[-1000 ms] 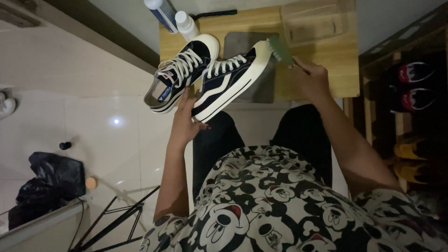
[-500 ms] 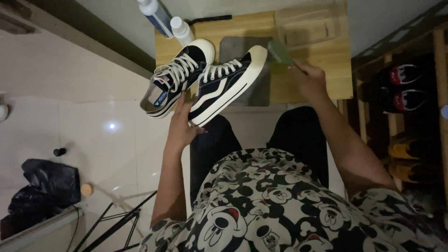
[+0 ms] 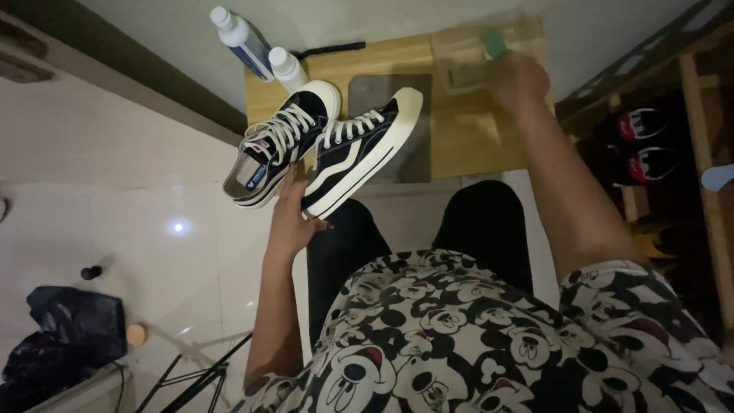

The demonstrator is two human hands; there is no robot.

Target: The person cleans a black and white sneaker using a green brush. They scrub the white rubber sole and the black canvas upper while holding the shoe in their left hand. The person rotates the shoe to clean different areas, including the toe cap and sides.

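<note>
Currently left hand (image 3: 294, 218) clamps two navy sneakers (image 3: 325, 149) above the worktop (image 3: 459, 145) edge. Right hand (image 3: 520, 80) closed on a green brush (image 3: 493, 42) over a clear tray (image 3: 462, 65). Two bottles (image 3: 260, 50) beyond the sneakers; grey mat (image 3: 417, 145) between hands.

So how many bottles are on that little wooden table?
2: a taller blue-and-white bottle at the table's far left corner, and a smaller white bottle beside it, partly behind the sneakers.

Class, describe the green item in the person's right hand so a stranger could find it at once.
Start at the small wooden table. At its far right edge the right hand reaches over a clear container. The small green item pokes above that hand, the only green thing there.
</note>
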